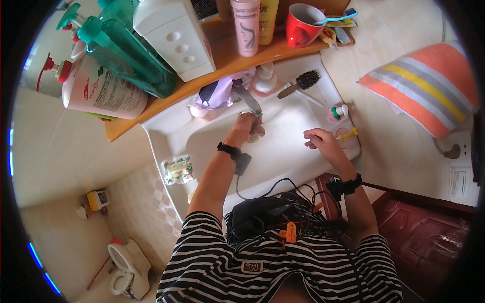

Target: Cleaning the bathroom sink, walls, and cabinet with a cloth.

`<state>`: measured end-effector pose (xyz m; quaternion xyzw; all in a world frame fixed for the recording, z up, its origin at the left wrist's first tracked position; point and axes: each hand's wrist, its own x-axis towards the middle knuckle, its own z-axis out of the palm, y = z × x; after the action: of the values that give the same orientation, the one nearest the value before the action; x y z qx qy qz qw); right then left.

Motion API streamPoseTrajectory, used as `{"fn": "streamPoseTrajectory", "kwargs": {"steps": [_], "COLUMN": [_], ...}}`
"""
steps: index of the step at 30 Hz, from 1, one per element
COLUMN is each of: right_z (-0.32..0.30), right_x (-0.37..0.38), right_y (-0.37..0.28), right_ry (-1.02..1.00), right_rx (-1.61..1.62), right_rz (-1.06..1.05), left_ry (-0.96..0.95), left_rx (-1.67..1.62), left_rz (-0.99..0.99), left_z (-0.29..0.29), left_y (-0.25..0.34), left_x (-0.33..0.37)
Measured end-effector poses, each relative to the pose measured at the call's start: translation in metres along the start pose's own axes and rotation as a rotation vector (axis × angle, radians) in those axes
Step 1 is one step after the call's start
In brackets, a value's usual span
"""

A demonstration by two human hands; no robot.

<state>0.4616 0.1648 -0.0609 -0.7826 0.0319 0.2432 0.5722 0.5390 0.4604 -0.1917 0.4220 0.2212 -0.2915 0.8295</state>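
Note:
My left hand (242, 128) is under the metal faucet (247, 100) at the back of the white sink (290, 164). Its fingers are closed round a small, pale brownish, partly see-through object (257, 130), whose kind I cannot make out. Over the basin's right side hovers my right hand (326, 145), fingers loosely curled and a little apart, with nothing visible in them. A yellow-handled item (347, 134) lies on the rim just beyond it. Both wrists wear black straps, with a cable hanging from the left one.
A lilac cloth (222, 92), a pump bottle (264, 81) and a hairbrush (301, 83) line the sink's back ledge. Above, a wooden shelf (222, 72) carries several bottles and a red mug (304, 26). A packet (178, 169) rests on the left rim; a striped towel (424, 86) hangs right.

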Motion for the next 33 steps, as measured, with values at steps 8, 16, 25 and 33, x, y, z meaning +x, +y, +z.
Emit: {"fn": "streamPoseTrajectory", "kwargs": {"steps": [8, 16, 25, 33], "right_z": [0.005, -0.002, -0.002, 0.003], "right_x": [-0.002, -0.008, -0.006, -0.008], "right_y": [0.002, 0.003, 0.006, -0.002], "right_ry": [-0.016, 0.003, -0.002, -0.018], "right_rx": [0.016, 0.02, 0.002, 0.006], "right_rz": [-0.02, -0.03, -0.016, -0.026], "left_ry": [-0.48, -0.257, -0.153, 0.02], "left_rx": [-0.502, -0.242, -0.388, -0.24], "left_rz": [-0.187, -0.021, 0.05, -0.021], "left_z": [-0.043, -0.02, -0.007, 0.002], "left_y": [0.001, -0.004, -0.012, 0.002], "left_x": [0.01, 0.008, 0.008, -0.01]}}
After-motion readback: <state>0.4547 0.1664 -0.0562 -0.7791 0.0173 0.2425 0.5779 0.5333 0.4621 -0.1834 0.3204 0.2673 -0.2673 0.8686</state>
